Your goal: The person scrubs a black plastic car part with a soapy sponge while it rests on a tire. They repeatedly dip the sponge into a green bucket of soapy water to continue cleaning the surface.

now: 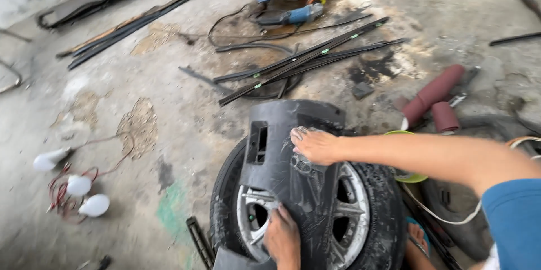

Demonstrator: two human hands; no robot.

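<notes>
My right hand (315, 146) pressed flat, fingers spread, on a dark bumper piece (287, 163) lying across a wheel (366, 219); my left hand (282, 239) gripped the piece's lower edge.

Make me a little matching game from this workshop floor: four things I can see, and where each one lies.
Things:
1. angle grinder
2. white light bulbs
3. sandpaper rolls
4. dark bumper piece

Places:
A. lying across the wheel, under both hands
B. far left on the floor, with red wires
C. top of view, beside the blue grille
D. right of the black trim strips, above the forearm

Pairs: 1-C, 2-B, 3-D, 4-A. The right hand lies flat on the bumper piece; the left hand grips its lower edge.
</notes>
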